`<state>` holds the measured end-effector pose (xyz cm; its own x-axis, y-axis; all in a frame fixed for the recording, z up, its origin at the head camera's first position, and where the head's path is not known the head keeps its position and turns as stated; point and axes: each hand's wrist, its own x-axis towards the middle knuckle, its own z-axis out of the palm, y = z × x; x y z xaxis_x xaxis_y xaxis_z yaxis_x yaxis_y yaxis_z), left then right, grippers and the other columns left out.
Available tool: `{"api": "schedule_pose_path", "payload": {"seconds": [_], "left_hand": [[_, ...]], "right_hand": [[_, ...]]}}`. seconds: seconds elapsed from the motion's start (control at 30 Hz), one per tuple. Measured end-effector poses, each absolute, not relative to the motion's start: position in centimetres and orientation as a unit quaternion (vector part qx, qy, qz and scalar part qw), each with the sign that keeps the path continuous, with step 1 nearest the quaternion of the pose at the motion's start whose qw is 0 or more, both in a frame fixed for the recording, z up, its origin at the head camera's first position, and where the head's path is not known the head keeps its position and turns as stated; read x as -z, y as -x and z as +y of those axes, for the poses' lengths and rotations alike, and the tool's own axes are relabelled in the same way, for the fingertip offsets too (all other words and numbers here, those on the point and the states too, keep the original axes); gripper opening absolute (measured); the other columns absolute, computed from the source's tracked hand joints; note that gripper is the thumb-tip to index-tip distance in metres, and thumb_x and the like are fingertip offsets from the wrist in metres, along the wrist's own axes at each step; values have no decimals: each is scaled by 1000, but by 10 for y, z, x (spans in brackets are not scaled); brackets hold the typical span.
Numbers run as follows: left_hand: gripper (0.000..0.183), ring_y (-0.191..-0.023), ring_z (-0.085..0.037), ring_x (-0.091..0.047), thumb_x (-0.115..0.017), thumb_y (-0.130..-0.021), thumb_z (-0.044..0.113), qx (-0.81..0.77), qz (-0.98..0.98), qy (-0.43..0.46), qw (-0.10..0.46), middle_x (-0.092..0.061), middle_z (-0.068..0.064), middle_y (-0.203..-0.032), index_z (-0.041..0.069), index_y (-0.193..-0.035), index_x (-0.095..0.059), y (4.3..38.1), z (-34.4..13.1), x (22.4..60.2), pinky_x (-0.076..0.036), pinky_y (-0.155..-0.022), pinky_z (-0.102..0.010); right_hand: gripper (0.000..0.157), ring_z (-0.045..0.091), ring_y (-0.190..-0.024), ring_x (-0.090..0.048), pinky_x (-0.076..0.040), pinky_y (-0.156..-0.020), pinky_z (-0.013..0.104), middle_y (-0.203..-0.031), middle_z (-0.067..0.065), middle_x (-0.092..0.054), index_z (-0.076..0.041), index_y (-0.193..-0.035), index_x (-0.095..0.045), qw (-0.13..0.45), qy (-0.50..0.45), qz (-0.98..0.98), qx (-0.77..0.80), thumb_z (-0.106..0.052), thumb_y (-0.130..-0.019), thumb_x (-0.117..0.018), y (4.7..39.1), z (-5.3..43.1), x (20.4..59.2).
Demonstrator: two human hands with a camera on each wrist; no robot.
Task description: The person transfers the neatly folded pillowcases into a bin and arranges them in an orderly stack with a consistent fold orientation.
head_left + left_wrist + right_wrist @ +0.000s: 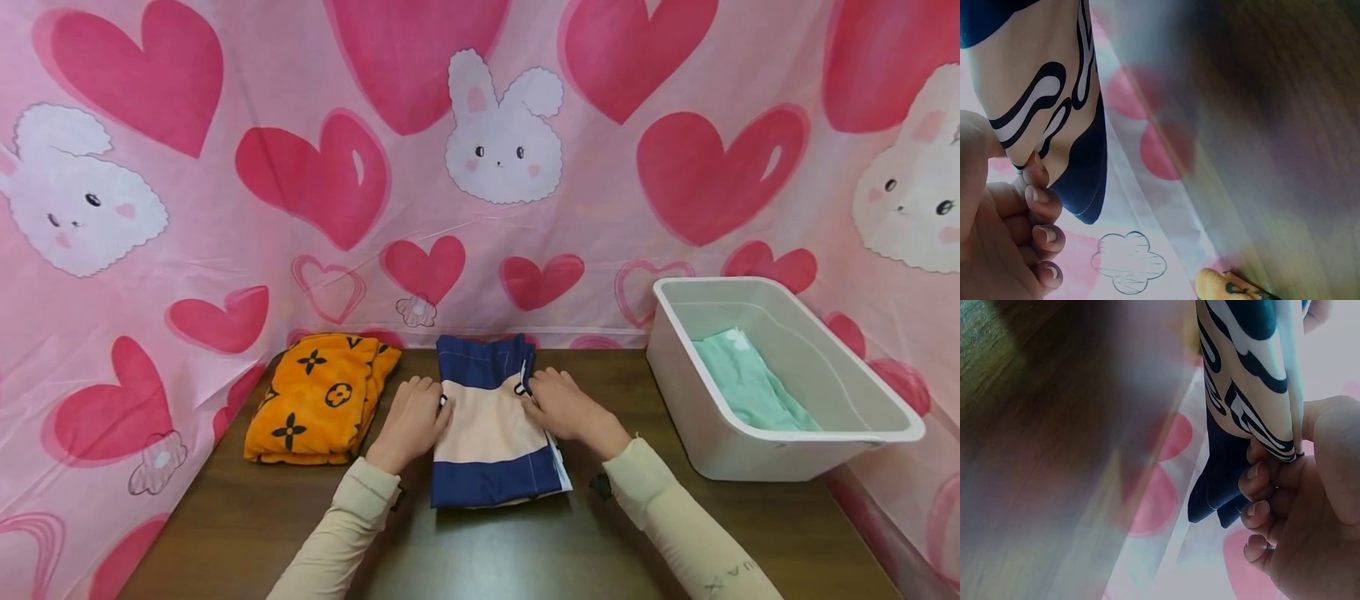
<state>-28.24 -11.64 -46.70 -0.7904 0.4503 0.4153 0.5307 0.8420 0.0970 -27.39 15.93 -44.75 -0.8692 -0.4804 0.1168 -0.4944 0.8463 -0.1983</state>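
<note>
A folded cloth garment (491, 421), navy at both ends with a cream middle band, is in the centre of the head view. My left hand (416, 417) pinches its left edge and my right hand (570, 406) pinches its right edge. In the left wrist view, the left hand (1010, 231) has thumb and curled fingers on the cream cloth (1022, 56), which bears black and white lettering-like shapes. The right wrist view shows the right hand (1310, 506) gripping the other edge of the cloth (1241, 381). Its navy end hangs down past the fingers there.
An orange folded cloth (322, 400) with black flower motifs lies on the brown table (480, 558) to the left. At the right stands a pale grey plastic bin (705, 417) holding a mint-green folded cloth (753, 379). A pink curtain (420, 200) with hearts and rabbits hangs behind.
</note>
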Motion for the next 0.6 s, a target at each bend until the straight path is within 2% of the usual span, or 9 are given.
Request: {"api": "schedule_pose_path", "payload": {"seconds": [0.37, 0.6], "left_hand": [[29, -74, -26, -49, -64, -99, 29, 114, -940, 267, 179, -57, -6, -75, 4, -85, -66, 278, -106, 458, -39, -71, -37], [28, -72, -26, -50, -65, -98, 28, 126, -935, 272, 191, -58, -7, -74, 5, -82, -65, 276, -103, 459, -41, -70, -38]], "right_hand": [[24, 29, -85, -51, -39, -75, 40, -86, 10, -60, -8, -80, -61, 48, -253, -960, -110, -22, -100, -56, 271, 165, 443], [24, 28, -85, -50, -39, -76, 40, -87, 9, -60, -9, -80, -61, 52, -242, -962, -116, -22, -99, -57, 267, 171, 441]]}}
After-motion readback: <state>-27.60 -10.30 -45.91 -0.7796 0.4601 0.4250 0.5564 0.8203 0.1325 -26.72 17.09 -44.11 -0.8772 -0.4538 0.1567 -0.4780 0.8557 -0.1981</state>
